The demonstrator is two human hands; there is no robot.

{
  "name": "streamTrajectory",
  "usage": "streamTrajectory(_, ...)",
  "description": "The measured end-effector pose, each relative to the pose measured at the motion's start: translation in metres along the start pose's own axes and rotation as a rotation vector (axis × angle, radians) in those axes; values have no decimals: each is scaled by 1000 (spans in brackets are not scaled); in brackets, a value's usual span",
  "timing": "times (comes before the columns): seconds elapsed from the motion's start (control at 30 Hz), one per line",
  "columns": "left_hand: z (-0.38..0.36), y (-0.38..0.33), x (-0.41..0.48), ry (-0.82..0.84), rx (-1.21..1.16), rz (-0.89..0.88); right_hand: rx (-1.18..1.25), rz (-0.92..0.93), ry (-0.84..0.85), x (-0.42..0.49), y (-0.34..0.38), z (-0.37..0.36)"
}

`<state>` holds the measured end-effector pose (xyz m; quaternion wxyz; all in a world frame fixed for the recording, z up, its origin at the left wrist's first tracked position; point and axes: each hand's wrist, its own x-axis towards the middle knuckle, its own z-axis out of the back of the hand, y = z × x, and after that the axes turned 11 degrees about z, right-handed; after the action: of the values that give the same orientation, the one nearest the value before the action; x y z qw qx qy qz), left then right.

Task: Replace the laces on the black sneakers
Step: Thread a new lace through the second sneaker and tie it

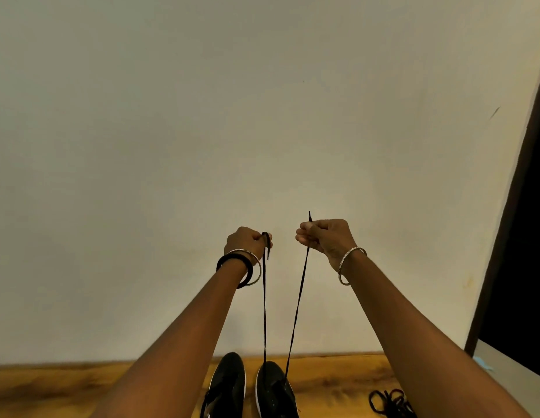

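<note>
Two black sneakers with white soles stand side by side on the wooden table, the left sneaker (228, 384) and the right sneaker (274, 390), toes toward the wall. A black lace (296, 315) runs up taut from the right sneaker in two strands. My left hand (247, 241) is raised high and pinches one strand's end, which droops over its fingers. My right hand (323, 236) is raised level with it and pinches the other strand, whose tip sticks up above the fingers. The sneakers' heels are cut off by the frame's lower edge.
A loose heap of dark laces (389, 402) lies on the wooden table (66, 384) to the right of the sneakers. A plain pale wall (262, 116) rises right behind the table. A dark door or frame (516, 236) stands at the right.
</note>
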<state>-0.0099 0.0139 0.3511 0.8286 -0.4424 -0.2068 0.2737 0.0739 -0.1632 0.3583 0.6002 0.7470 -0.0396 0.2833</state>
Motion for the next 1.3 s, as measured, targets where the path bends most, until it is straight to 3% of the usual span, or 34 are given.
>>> streamTrajectory(0.37,-15,-7,11,73,-133,-203,-117,92,-35,22,-2,1)
streamTrajectory(0.73,-20,-20,22,200,-61,-116,-230,221,-24,23,0,-15)
streamTrajectory(0.93,-14,-23,26,232,-30,-118,-223,253,-78,29,2,-20)
streamTrajectory(1.3,-8,-34,23,241,-2,-173,-346,266,-19,28,-4,-31)
